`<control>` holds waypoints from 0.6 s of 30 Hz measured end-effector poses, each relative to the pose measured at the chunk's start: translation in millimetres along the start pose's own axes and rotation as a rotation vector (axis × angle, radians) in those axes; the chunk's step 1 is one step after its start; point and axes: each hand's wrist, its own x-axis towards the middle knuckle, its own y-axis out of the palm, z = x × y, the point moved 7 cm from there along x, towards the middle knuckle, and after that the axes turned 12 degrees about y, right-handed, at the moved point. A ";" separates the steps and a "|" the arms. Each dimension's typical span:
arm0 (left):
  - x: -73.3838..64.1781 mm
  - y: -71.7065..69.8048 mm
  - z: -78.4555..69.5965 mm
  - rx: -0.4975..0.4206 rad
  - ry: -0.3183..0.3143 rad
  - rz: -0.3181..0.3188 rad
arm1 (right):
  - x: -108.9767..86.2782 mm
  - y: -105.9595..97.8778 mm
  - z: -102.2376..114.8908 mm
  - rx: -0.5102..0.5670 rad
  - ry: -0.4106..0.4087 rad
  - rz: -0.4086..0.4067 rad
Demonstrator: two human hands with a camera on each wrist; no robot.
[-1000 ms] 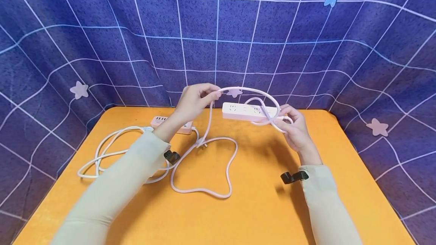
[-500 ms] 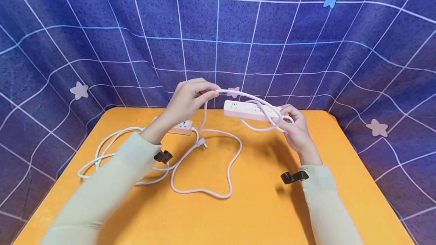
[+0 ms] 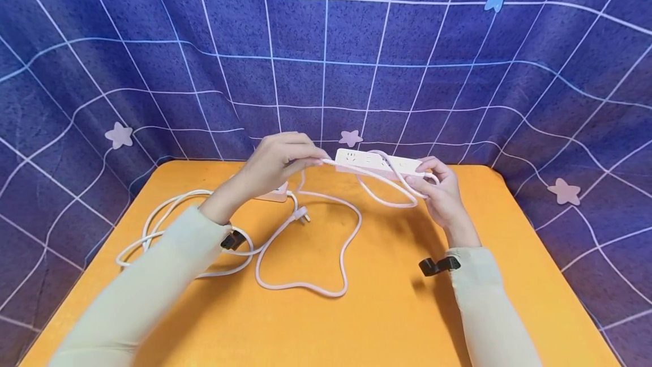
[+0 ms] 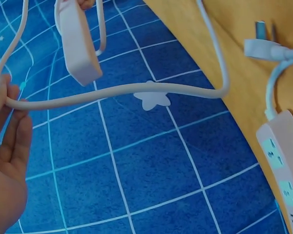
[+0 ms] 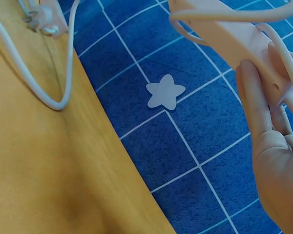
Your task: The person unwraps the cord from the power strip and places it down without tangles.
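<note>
My right hand (image 3: 440, 194) grips one end of a white and pink power strip (image 3: 356, 158), raised above the table with its sockets up. The strip's pale pink cord (image 4: 122, 91) leaves that end. One turn crosses over the strip and loops below it. My left hand (image 3: 285, 157) pinches the cord near the strip's far left end, drawing a stretch of it along the strip's front side. From there the cord drops to the table in a wide loop. In the right wrist view, my fingers (image 5: 254, 92) lie along the strip's underside.
A second power strip (image 4: 278, 161) lies on the orange table (image 3: 387, 310), partly behind my left hand in the head view. Its white cord (image 3: 153, 220) is coiled at the left, under my forearm. A plug (image 3: 300, 214) lies nearby. A blue curtain (image 3: 326, 27) stands behind.
My left hand has moved left and then dipped, bringing the pinched cord from an arch above the strip down against its front side. The right hand stays nearly still.
</note>
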 end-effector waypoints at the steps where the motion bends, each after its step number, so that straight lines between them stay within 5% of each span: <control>1: -1.3 0.9 -2.3 0.006 0.023 0.012 | 0.0 0.0 0.1 -0.001 -0.001 -0.001; 7: -14.0 10.2 -12.2 0.034 0.101 0.113 | -0.5 0.4 -0.5 0.013 0.007 0.005; 18: -42.9 28.1 -23.3 -0.022 0.097 0.200 | -1.9 0.3 -2.9 0.022 0.020 -0.002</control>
